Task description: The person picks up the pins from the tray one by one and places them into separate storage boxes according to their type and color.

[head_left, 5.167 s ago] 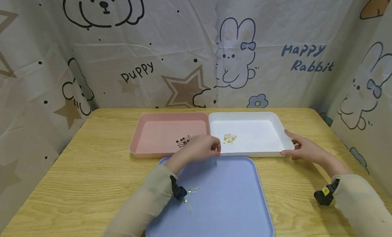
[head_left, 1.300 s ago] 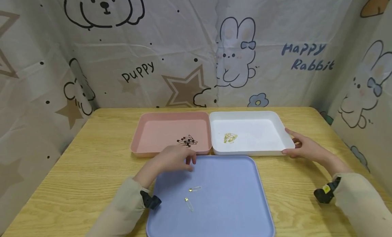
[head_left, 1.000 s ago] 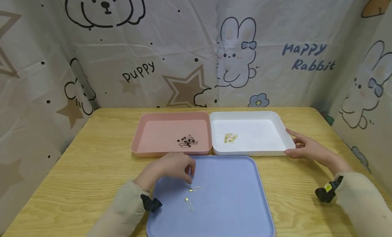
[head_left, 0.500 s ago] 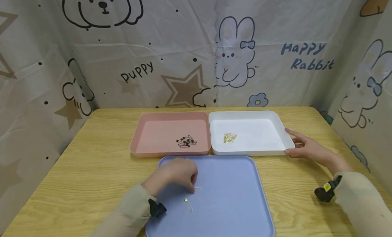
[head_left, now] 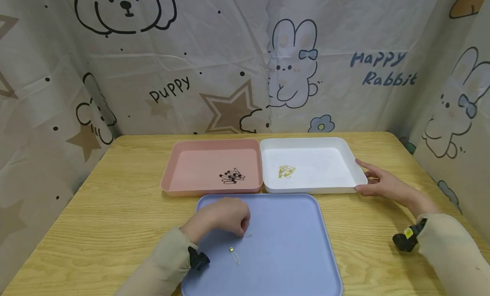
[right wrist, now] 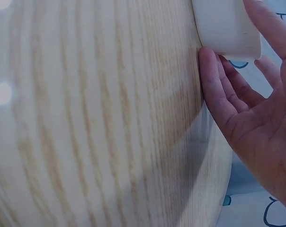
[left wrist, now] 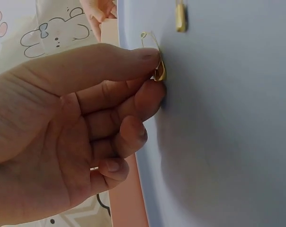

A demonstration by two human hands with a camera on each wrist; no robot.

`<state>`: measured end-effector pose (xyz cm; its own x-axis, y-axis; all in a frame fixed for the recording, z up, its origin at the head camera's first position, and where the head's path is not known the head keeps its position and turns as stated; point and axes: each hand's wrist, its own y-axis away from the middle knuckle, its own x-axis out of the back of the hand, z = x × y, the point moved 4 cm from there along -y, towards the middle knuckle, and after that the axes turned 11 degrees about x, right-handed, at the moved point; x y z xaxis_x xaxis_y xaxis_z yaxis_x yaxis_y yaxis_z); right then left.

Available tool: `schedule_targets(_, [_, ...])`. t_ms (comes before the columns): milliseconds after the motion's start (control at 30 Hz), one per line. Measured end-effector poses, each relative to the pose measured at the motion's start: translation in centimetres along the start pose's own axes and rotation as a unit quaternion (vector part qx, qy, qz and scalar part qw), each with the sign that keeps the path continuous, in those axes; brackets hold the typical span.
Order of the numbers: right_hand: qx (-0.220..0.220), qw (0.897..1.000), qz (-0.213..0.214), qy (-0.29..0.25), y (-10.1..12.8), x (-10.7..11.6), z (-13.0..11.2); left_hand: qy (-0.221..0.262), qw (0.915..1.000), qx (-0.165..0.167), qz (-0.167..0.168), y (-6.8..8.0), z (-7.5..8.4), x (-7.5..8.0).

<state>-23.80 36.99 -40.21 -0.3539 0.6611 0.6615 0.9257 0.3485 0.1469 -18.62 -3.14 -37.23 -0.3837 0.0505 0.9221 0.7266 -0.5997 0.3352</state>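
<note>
Left hand [head_left: 223, 216] now pinching gold safety pin [left wrist: 158, 71] — right hand [head_left: 379, 184] relaxed against white tray [head_left: 357, 177]

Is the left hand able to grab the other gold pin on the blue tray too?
Probably yes. The second gold pin lies bare on the blue tray, just beside the left hand, nothing between them. But its fingertips already pinch one pin.
</note>
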Motion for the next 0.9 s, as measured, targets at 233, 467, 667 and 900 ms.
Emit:
schedule_targets(233, [0.006,1.0,-0.001,0.014,0.0,0.0,-0.1,0.021,0.9996,-0.005,0.016,-0.5,0.2,0.8])
schedule_targets(467, [0.01,1.0,-0.002,0.016,0.0,-0.1,-0.1,0.034,0.999,-0.01,0.027,-1.3,0.8,1.4])
schedule_targets(667, [0.01,1.0,-0.002,0.019,0.0,-0.1,-0.2,0.042,0.9972,-0.02,0.059,-2.4,0.8,2.1])
schedule_targets(900, [0.007,1.0,0.001,0.024,0.1,-0.1,-0.1,0.085,0.9933,-0.035,0.07,-3.6,0.8,2.9])
